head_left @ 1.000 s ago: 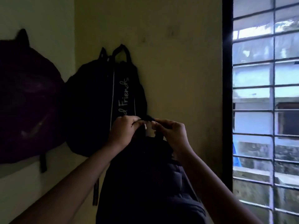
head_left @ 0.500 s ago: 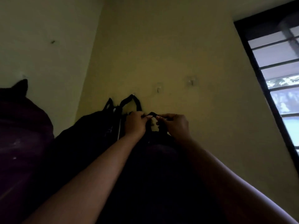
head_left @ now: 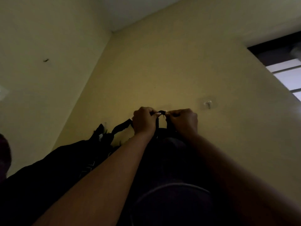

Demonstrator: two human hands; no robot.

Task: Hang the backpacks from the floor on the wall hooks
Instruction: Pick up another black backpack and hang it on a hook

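Note:
I hold a dark backpack [head_left: 172,185] up against the yellow wall by its top loop [head_left: 161,112]. My left hand [head_left: 144,122] grips the loop's left end and my right hand [head_left: 184,121] grips its right end. The loop sits at a small wall hook that my fingers mostly hide. A second clear hook [head_left: 208,104] is bare on the wall to the right. A black backpack [head_left: 53,168] hangs to the left, its strap [head_left: 121,127] touching my left hand. A dark maroon backpack [head_left: 4,154] shows at the far left edge.
The two walls meet in a corner [head_left: 97,67] above the black backpack. A dark-framed window [head_left: 283,66] lies at the upper right. The white ceiling [head_left: 138,12] is at the top.
Both hands have raised the backpack's loop up the wall to hook height. My view has tilted upward, so the window bars and the lower bags have dropped out of sight.

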